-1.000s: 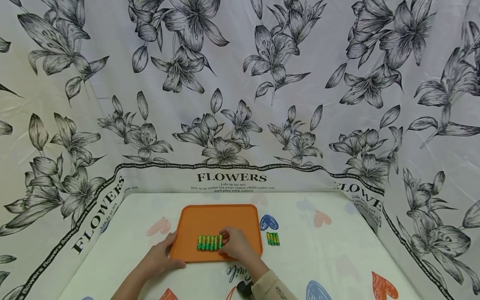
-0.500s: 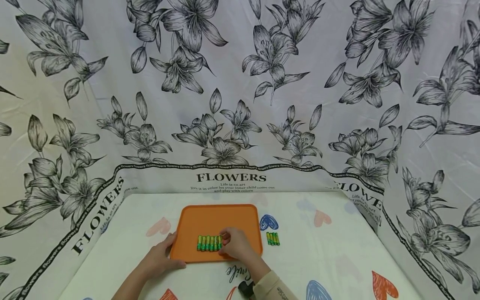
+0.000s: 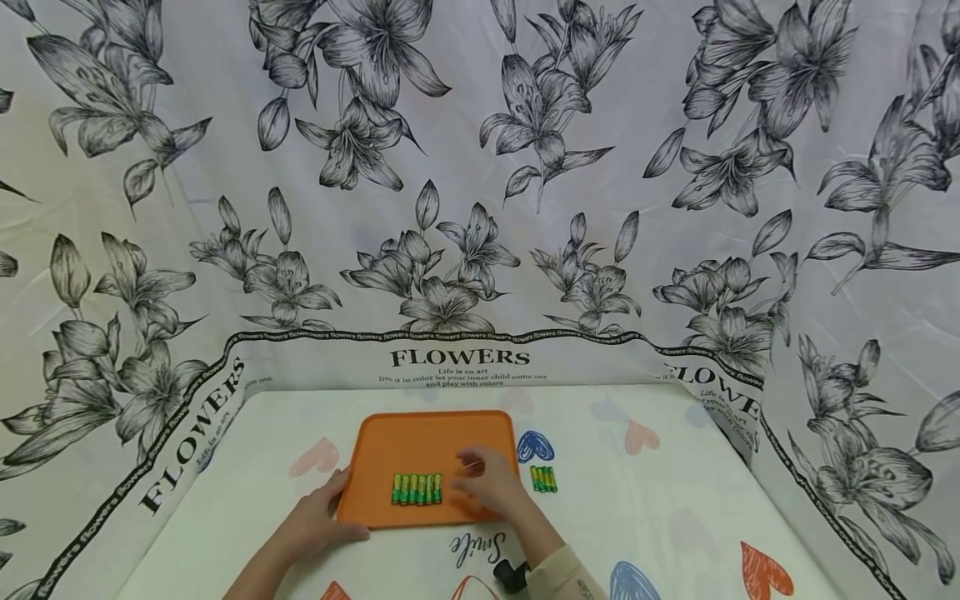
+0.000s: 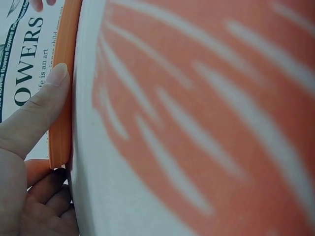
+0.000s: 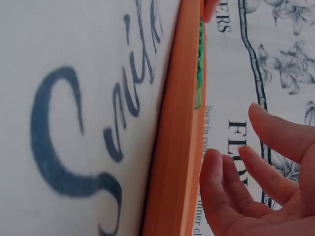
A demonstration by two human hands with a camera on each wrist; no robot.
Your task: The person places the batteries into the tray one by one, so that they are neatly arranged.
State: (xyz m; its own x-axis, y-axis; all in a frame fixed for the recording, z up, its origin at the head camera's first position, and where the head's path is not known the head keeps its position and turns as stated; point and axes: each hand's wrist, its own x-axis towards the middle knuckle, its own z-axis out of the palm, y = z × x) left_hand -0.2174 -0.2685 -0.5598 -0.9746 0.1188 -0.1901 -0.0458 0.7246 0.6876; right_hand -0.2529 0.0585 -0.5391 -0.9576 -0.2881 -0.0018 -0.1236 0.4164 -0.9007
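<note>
An orange tray (image 3: 420,433) lies on the table, bearing a row of several green-and-yellow batteries (image 3: 417,490) side by side. My left hand (image 3: 315,518) grips the tray at its front left corner. In the left wrist view, the thumb (image 4: 56,76) lies on the tray's edge and the other fingers curl near its corner. Just right of the row, my right hand (image 3: 491,483) hovers over the tray, apart from the batteries. The right wrist view shows its fingers (image 5: 212,172) loosely bent with nothing between them; only a sliver of the batteries (image 5: 199,69) shows there.
Right of the tray, a smaller group of several batteries (image 3: 543,479) lies on the heart-printed tablecloth (image 3: 585,533). A small black object (image 3: 512,575) is by the right sleeve. Flower-printed curtains (image 3: 457,275) enclose the back and sides.
The right hand has come away from the right end of the battery row and moved right, its fingers parting from the last battery. The left hand stays at the tray corner.
</note>
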